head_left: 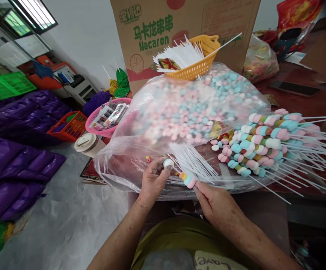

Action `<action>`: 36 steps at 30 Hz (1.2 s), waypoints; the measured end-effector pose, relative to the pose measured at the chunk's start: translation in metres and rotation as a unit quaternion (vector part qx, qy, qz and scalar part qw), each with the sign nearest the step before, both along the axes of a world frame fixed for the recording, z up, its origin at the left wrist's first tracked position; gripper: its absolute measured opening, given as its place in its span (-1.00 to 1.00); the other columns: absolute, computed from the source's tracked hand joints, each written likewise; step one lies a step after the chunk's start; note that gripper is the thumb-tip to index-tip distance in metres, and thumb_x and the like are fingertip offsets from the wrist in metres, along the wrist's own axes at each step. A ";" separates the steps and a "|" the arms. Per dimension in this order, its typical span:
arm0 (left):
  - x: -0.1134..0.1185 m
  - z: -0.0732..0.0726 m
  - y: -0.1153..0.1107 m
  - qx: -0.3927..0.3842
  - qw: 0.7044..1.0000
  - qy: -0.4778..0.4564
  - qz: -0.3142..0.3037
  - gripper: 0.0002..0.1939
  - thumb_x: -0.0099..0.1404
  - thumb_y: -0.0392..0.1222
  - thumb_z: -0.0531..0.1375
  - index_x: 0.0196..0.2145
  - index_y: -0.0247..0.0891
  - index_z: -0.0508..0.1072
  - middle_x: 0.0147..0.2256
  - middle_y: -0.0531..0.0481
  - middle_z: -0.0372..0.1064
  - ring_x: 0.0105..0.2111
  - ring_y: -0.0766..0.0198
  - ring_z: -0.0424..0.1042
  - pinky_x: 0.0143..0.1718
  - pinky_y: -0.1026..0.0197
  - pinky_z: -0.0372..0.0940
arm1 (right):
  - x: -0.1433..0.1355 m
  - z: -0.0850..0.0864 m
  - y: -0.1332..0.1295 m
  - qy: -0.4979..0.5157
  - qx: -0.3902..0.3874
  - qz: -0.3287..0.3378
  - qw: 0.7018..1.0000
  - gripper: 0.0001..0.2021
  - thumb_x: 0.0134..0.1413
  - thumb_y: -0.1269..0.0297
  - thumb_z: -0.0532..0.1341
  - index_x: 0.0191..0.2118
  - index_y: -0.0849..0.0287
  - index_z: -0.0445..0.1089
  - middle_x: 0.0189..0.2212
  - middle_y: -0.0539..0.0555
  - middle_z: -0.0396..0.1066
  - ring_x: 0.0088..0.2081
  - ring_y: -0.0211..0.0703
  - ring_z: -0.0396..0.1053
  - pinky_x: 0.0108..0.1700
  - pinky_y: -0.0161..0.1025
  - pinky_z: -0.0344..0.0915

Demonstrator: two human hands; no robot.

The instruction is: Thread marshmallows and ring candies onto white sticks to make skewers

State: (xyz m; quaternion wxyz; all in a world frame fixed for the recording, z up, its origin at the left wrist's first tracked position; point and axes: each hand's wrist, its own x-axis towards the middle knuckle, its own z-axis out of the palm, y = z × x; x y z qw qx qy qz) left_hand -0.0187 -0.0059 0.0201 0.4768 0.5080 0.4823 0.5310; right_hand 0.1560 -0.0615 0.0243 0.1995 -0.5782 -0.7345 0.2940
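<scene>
My left hand (153,180) pinches a white and pale blue marshmallow (168,163) between thumb and fingertips. In my right hand (221,202) is a candy skewer (189,181), with pink, blue and yellow-orange pieces threaded on a white stick. Its tip points toward the marshmallow; whether they touch I cannot tell. Loose white sticks (196,165) lie fanned out just beyond both hands. A large clear plastic bag (118,165) holds many pink, blue and white marshmallows (177,116). Right of it, loaded skewers (260,146) are heaped with their bare stick ends toward the right.
A yellow basket (196,69) of white sticks rests before a cardboard box (151,22). To the left stand a lidded cup (88,144) and a pink basket (103,131) with packets. A phone (294,87) lies at the right. Purple bags (13,161) fill the far left.
</scene>
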 end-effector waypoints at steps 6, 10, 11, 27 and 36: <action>-0.014 0.000 0.000 0.123 0.965 0.230 -0.028 -0.74 0.14 -0.23 0.19 -0.17 -0.28 0.45 -0.29 -0.09 0.49 -0.32 0.25 0.46 -0.23 0.21 0.37 | 0.003 0.014 0.002 -0.126 -0.006 0.039 0.991 -0.75 0.14 0.34 -0.11 -0.35 0.14 0.29 -0.53 0.05 0.40 -0.50 -0.18 0.31 -0.50 -0.26 -0.12; -0.014 0.002 -0.003 0.149 0.957 0.243 -0.056 -0.76 0.13 -0.27 0.19 -0.20 -0.24 0.47 -0.25 -0.07 0.49 -0.27 0.22 0.47 -0.20 0.20 0.36 | 0.004 0.024 0.006 -0.204 -0.014 0.041 0.978 -0.80 0.12 0.37 -0.06 -0.35 0.14 0.30 -0.53 0.07 0.41 -0.51 -0.18 0.33 -0.53 -0.26 -0.21; -0.011 0.002 -0.005 0.132 0.964 0.226 -0.045 -0.77 0.13 -0.26 0.19 -0.20 -0.23 0.47 -0.27 -0.05 0.50 -0.30 0.23 0.48 -0.23 0.21 0.37 | 0.003 0.025 0.006 -0.216 -0.016 0.038 0.975 -0.80 0.12 0.38 -0.05 -0.35 0.14 0.30 -0.53 0.07 0.42 -0.51 -0.17 0.34 -0.53 -0.26 -0.22; 0.005 -0.020 -0.019 0.104 0.949 0.297 -0.028 -0.69 0.19 -0.29 0.09 -0.10 -0.23 0.42 -0.19 -0.10 0.47 -0.21 0.20 0.45 -0.15 0.20 0.31 | -0.019 0.003 0.015 -0.181 -0.018 0.031 0.983 -0.77 0.14 0.45 -0.07 -0.30 0.19 0.32 -0.47 0.09 0.44 -0.45 -0.19 0.37 -0.51 -0.27 -0.14; 0.008 -0.018 -0.021 0.112 0.953 0.270 -0.075 -0.69 0.20 -0.31 0.06 -0.11 -0.20 0.42 -0.25 -0.09 0.47 -0.27 0.21 0.44 -0.16 0.15 0.30 | -0.020 -0.024 0.014 -0.119 -0.020 0.027 0.992 -0.73 0.04 0.54 -0.09 -0.31 0.25 0.33 -0.41 0.16 0.43 -0.40 -0.18 0.32 -0.37 -0.28 0.02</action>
